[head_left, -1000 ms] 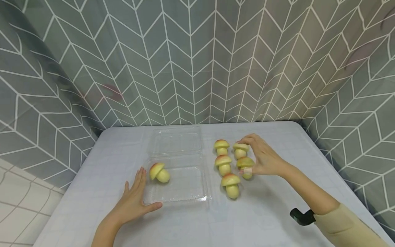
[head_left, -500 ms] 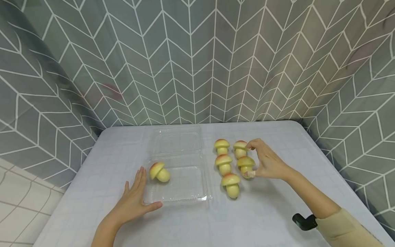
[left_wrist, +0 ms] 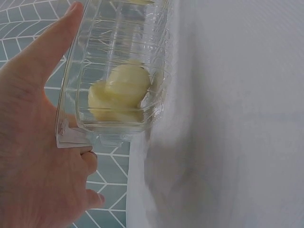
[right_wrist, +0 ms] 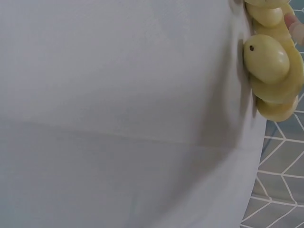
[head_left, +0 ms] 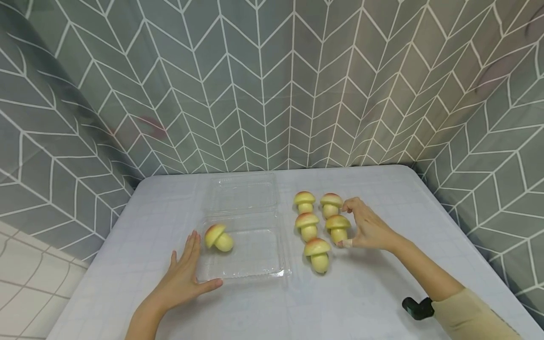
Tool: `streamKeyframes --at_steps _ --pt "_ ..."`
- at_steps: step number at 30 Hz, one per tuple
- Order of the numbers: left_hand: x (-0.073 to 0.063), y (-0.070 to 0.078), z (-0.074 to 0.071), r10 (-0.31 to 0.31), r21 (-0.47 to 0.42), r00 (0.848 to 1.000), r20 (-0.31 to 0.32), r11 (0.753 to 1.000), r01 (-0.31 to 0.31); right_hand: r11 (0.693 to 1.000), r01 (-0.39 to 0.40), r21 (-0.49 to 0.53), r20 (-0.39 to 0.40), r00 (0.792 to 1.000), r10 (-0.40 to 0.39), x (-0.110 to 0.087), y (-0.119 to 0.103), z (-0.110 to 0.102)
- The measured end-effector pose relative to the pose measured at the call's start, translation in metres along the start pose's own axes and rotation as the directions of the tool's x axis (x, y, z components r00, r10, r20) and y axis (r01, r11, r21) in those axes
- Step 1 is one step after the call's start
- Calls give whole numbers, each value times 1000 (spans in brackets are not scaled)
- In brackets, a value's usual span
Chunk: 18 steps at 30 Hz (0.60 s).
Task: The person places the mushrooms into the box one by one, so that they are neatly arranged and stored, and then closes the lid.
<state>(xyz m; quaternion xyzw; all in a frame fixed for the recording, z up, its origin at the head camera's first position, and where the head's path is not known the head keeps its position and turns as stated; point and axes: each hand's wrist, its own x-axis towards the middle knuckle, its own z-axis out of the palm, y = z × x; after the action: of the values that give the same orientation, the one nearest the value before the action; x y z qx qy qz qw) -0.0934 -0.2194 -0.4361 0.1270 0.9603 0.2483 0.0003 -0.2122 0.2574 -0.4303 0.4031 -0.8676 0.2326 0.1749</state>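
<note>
A clear plastic clamshell box (head_left: 255, 271) lies unfolded, with one mushroom-shaped piece (head_left: 223, 242) on its side in the near half. My left hand (head_left: 180, 278) rests against the box's left edge, thumb spread at its near corner. In the left wrist view, the left hand (left_wrist: 42, 137) stands beside the clear wall, the yellowish mushroom (left_wrist: 126, 88) showing through. My right hand (head_left: 371, 229) arches at the right of the nearer right-column mushroom (head_left: 337, 224), thumb by its stem, fingers near the farther mushroom (head_left: 331, 203). Contact is unclear. The right wrist view shows a fingertip (right_wrist: 295, 31) beside mushrooms.
Three more mushrooms form a left column: far (head_left: 304, 200), middle (head_left: 307, 224) and near (head_left: 317, 255). The box lid (head_left: 244, 191) lies flat toward the back. A black device (head_left: 417, 308) sits at the right sleeve. Patterned curtains (head_left: 272, 94) surround the white table (head_left: 255, 316).
My right hand has drawn back from over the two right-column mushrooms, slightly rightward and nearer, uncovering them. The mushrooms and my left hand stay in place.
</note>
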Motion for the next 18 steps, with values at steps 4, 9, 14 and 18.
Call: streamKeyframes --at_steps 4,9,14,18 --pt "0 0 -1 10 0 1000 -4 1000 -10 1000 -11 -14 34 999 11 -2 0 2" --pt "-1 0 -2 14 0 1000 -3 1000 -14 998 -51 -47 107 993 56 -4 -2 6" --pt "0 0 -1 13 3 1000 -7 1000 -13 993 -74 -87 121 989 85 -7 -1 12" --pt "0 0 -1 15 7 1000 -11 1000 -15 990 -94 -104 123 987 107 -8 -2 16"
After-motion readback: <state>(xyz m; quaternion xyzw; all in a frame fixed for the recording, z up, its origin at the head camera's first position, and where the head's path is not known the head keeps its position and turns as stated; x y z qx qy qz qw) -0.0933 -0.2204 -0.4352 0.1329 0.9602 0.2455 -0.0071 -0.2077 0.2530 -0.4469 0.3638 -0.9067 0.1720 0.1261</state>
